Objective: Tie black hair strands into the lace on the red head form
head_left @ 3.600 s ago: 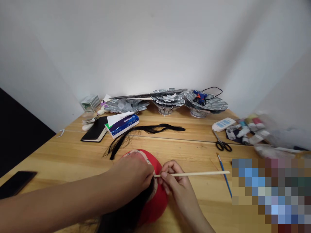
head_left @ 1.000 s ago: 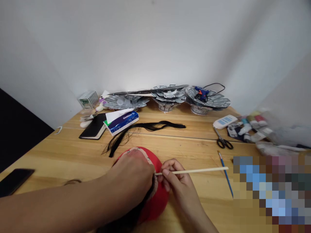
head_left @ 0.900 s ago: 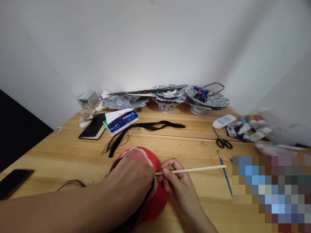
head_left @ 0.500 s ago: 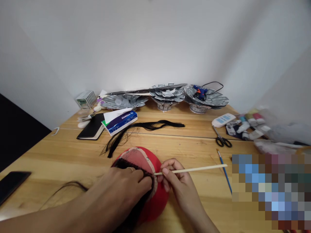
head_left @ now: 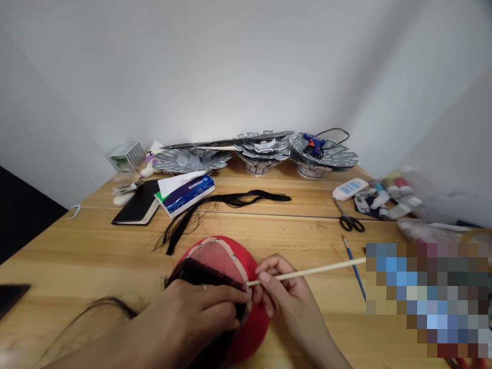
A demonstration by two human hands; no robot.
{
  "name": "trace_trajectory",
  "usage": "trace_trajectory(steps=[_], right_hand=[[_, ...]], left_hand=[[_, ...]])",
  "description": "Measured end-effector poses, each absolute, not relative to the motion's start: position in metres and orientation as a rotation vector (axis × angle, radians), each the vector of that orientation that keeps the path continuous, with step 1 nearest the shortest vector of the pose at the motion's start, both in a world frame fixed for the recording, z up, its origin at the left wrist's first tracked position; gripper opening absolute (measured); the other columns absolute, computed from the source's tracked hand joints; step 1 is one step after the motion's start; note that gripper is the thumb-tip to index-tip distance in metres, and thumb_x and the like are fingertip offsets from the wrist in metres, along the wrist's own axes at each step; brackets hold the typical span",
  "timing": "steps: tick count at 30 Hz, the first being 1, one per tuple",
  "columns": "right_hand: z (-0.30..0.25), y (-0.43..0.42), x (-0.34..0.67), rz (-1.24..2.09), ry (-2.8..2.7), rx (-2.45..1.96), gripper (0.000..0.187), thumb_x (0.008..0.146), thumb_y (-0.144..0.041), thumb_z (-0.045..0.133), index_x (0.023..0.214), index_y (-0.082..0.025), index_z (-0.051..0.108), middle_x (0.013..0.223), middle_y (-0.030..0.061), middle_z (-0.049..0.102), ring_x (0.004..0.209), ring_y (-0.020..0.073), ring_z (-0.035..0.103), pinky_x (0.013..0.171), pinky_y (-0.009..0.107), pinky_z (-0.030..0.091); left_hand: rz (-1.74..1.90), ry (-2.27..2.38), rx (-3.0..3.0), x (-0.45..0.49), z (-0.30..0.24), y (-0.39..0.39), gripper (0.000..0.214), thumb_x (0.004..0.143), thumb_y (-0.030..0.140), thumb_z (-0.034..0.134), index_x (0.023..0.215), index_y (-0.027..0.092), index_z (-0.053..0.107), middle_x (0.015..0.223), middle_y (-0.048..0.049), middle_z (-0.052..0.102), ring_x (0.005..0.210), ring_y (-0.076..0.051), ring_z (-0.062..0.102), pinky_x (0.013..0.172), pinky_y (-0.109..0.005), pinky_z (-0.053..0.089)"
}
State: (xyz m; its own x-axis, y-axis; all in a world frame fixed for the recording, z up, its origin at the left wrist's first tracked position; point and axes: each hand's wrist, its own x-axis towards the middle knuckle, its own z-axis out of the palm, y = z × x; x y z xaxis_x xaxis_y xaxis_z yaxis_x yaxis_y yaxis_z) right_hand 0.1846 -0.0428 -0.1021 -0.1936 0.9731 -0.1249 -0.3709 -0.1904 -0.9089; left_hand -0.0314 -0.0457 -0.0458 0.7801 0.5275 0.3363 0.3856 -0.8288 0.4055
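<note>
A red rounded form stands near the table's front, with a wig cap of pale-edged mesh over it. Across the cap lies black hair. My left hand lies on this hair, fingers bent over it and pressing it against the cap; its thumb is hidden. The index fingertip reaches the cap's pale border. At the form's right side, my right hand pinches a thin pale wooden stick between thumb and fingers. The stick's left end touches the border beside my left fingertip.
A loose black hair strand lies beyond the form. Behind it are a tissue pack, a black notebook and silvery flower-shaped pieces, one bearing a glue gun. Scissors and a blue brush lie right.
My left index finger has stretched further right to the cap's border near the stick tip. The stick tilts up a little more at its right end. The view has shifted slightly.
</note>
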Motion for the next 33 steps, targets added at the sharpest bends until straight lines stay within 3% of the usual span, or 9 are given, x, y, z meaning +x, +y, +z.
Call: trace_trajectory(steps=[7, 10, 15, 26, 33], right_hand=[[-0.102, -0.044, 0.184, 1.637, -0.868, -0.970, 0.041, 0.078, -0.055, 0.087, 0.080, -0.019, 0.067, 0.059, -0.0031, 0.070, 0.046, 0.0077, 0.052, 0.051, 0.019, 0.038], [-0.104, -0.047, 0.185, 1.646, -0.845, -0.975, 0.037, 0.080, -0.051, 0.088, 0.080, -0.020, 0.067, 0.061, -0.0032, 0.071, 0.050, 0.0087, 0.055, 0.056, 0.020, 0.042], [-0.102, -0.048, 0.187, 1.649, -0.858, -0.956, 0.034, 0.081, -0.048, 0.088, 0.080, -0.021, 0.068, 0.064, -0.0027, 0.072, 0.053, 0.0104, 0.057, 0.056, 0.021, 0.043], [-0.118, -0.054, 0.190, 1.597, -0.895, -0.893, 0.022, 0.091, -0.039, 0.082, 0.082, -0.022, 0.070, 0.072, -0.0015, 0.073, 0.060, 0.0115, 0.061, 0.061, 0.023, 0.046], [-0.111, -0.057, 0.191, 1.567, -0.926, -0.831, 0.017, 0.094, -0.037, 0.080, 0.087, -0.024, 0.072, 0.075, -0.0014, 0.072, 0.063, 0.0120, 0.064, 0.063, 0.023, 0.048]], left_hand=[[0.696, 0.693, 2.377, -0.031, -0.057, -0.047, 0.023, 0.104, 0.006, 0.046, 0.106, 0.019, 0.065, 0.113, -0.0058, 0.078, 0.094, -0.012, 0.077, 0.086, -0.014, 0.056], [0.768, 0.718, 2.363, -0.028, -0.056, -0.045, 0.022, 0.110, 0.013, 0.043, 0.112, 0.020, 0.064, 0.105, -0.0029, 0.079, 0.089, -0.011, 0.078, 0.082, -0.010, 0.055], [0.792, 0.788, 2.382, -0.024, -0.045, -0.043, 0.039, 0.115, 0.032, 0.032, 0.104, 0.022, 0.068, 0.100, -0.0014, 0.083, 0.087, -0.011, 0.080, 0.079, -0.010, 0.058], [0.644, 0.957, 2.304, -0.026, -0.038, -0.043, 0.047, 0.115, 0.034, 0.030, 0.085, 0.022, 0.065, 0.093, -0.0005, 0.082, 0.075, -0.011, 0.078, 0.068, -0.012, 0.057], [0.638, 0.961, 2.314, -0.028, -0.047, -0.041, 0.038, 0.113, 0.029, 0.035, 0.088, 0.022, 0.062, 0.091, 0.0012, 0.080, 0.073, -0.010, 0.077, 0.066, -0.010, 0.055]])
